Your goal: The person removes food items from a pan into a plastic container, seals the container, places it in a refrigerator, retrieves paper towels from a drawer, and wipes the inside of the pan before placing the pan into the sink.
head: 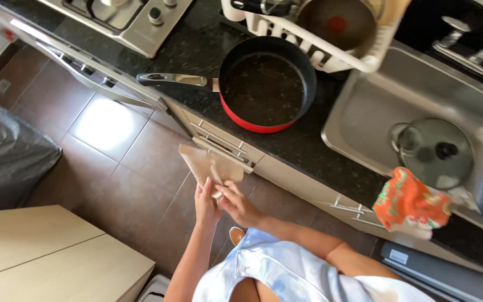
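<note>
I hold a crumpled piece of brown paper (205, 162) in front of me, below the counter's edge. My left hand (205, 204) grips its lower left part. My right hand (237, 202) pinches its lower right part, fingers touching the left hand. Above the paper, on the dark speckled counter (197, 50), sits a red frying pan (266, 84) with a black inside and a metal handle pointing left.
A white dish rack (331, 53) holds another pan at the back. The steel sink (375, 112) contains a glass lid (434, 152). An orange cloth (409, 201) hangs over the counter edge. Stove (124, 17) at the left, drawers (222, 142) below, a pale wooden table (40, 257) lower left.
</note>
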